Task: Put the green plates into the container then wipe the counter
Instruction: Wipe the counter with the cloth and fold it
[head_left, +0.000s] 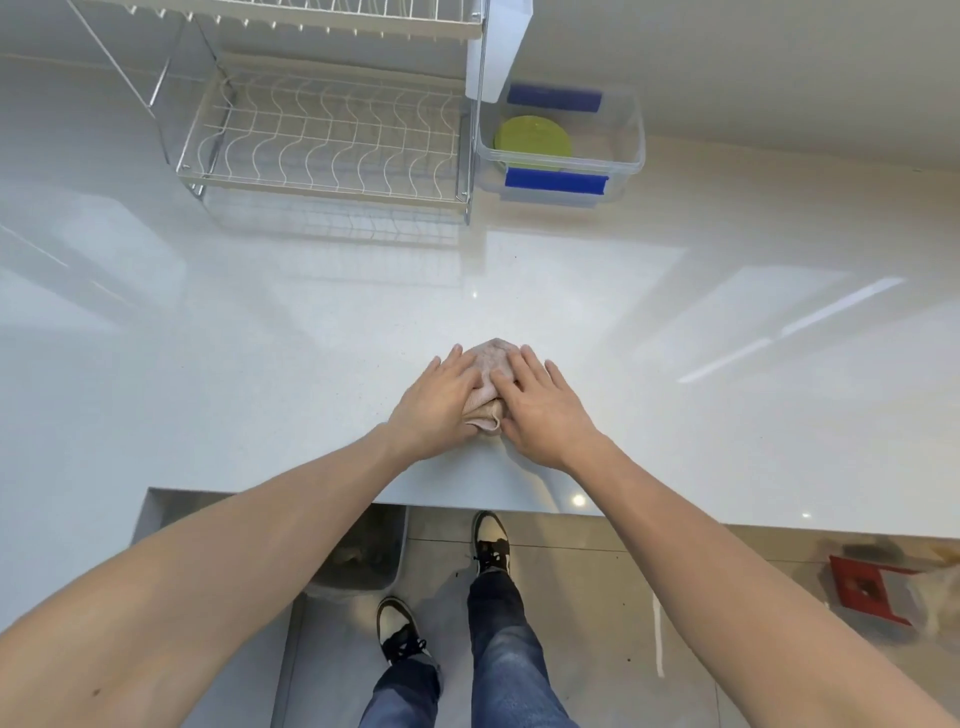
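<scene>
Pressing a bunched beige cloth (487, 387) flat against the white counter (260, 364), both hands sit side by side near the front edge, well on the near side of the dish rack (324, 137). The left hand (439, 402) lies palm-down with its fingers spread over the cloth's left half; the right hand (543, 405) does the same over the right half. Neither hand is clenched: the fingers are extended and bearing down on the fabric rather than curled around it, so this reads as pinning the cloth to the surface, not lifting it.

The green plates (532, 137) lie in the clear plastic container (626, 156) with blue latches, which stands just to the right of the dish rack against the back of the counter. Only one green disc is plainly seen from above; whether more are stacked beneath it cannot be told. The rack's lower tier holds nothing visible, and no green plate shows anywhere else on the counter.

Judging from this, the first half of the task looks finished and the wiping is under way. How much of the counter has been covered cannot be read from the glossy surface. The stretches toward the rack, to its left and in front of the container probably need passes too.
</scene>
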